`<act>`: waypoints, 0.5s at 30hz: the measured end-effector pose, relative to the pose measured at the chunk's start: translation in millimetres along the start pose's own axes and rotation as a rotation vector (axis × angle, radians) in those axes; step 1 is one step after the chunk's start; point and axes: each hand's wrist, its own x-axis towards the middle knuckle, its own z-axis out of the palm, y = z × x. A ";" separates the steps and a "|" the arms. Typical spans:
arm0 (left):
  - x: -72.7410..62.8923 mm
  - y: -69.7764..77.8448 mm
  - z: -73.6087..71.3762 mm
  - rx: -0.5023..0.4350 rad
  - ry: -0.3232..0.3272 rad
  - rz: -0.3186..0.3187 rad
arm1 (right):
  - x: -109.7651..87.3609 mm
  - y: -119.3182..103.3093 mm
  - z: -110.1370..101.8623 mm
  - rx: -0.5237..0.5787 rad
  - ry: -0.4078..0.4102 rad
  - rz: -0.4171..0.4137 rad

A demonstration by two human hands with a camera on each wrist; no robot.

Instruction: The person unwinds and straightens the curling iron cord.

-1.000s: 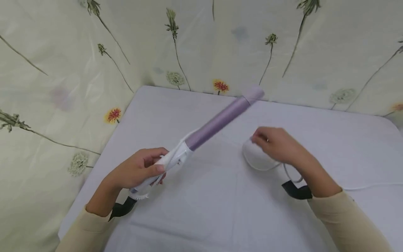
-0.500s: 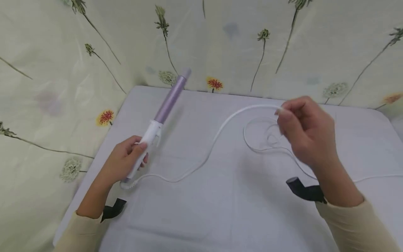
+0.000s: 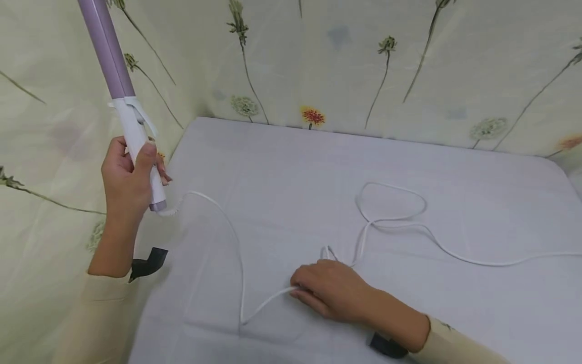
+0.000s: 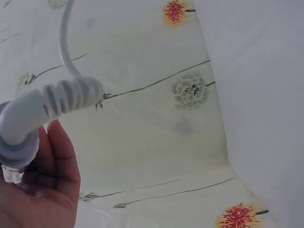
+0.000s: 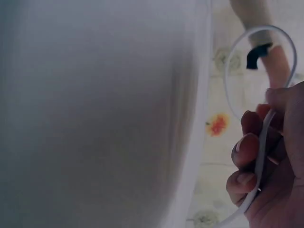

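My left hand (image 3: 129,177) grips the white handle of a curling iron (image 3: 135,126), raised over the table's left side with its purple barrel pointing up and out of the head view. In the left wrist view, the ribbed cord sleeve (image 4: 71,97) bends away from the handle's end, above the curled fingers (image 4: 64,161). A white cord (image 3: 237,242) sags from the iron to my right hand (image 3: 334,290), low over the front middle of the table. In the right wrist view, the fingers are curled round the cord (image 5: 261,156).
Beyond the right hand, more cord (image 3: 391,220) lies looped on the white-covered table (image 3: 291,167) and runs off to the right. A flower-patterned cloth (image 3: 336,65) hangs behind and to the left. Each wrist wears a black camera mount (image 3: 150,263).
My left hand has lifted the curling iron up and to the left, turning its barrel upward. My right hand first rose with the cord, then came down toward the front middle.
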 end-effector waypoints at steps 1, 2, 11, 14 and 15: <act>1.8 3.4 1.3 -0.018 0.002 0.034 | 9.7 6.6 1.8 -0.027 -0.016 0.004; 2.7 7.0 2.7 -0.021 0.003 0.071 | 20.7 13.7 3.0 -0.050 -0.029 0.016; -8.4 39.7 13.4 0.119 0.060 0.323 | 147.4 77.5 6.5 -0.164 -0.197 0.237; -17.0 45.3 14.4 0.242 0.078 0.377 | 180.2 99.1 1.9 -0.181 -0.182 0.301; -20.3 46.8 14.7 0.299 0.080 0.399 | 187.8 105.1 -0.1 -0.175 -0.171 0.315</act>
